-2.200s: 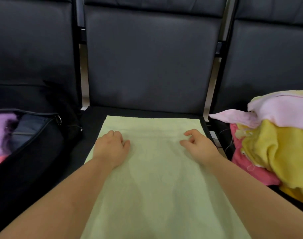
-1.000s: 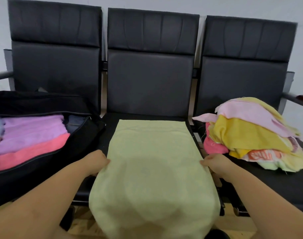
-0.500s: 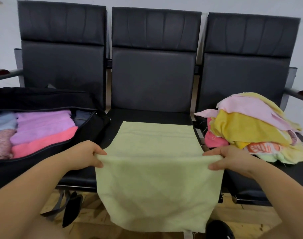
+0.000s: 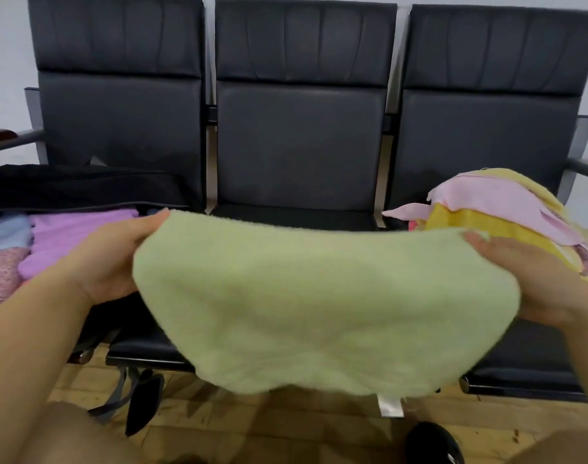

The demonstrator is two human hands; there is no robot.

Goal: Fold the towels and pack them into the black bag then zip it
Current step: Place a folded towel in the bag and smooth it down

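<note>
Mid-task: black bag [image 4: 85, 189] is open w/ folded towels inside; unfolded pile [image 4: 486, 216] remains. Left hand [image 4: 115, 259] & right hand [image 4: 533, 279] grasp the green towel [image 4: 319, 296], fold unfinished.

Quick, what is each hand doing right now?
Left hand: grips the left edge of the green towel, lifted off the seat.
Right hand: grips the towel's right edge.

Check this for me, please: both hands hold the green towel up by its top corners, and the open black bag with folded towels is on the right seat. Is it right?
Not quite. The head view shows the black bag on the left seat; the right seat holds the unfolded towel pile. The rest stands: left hand and right hand hold the green towel up.
</note>
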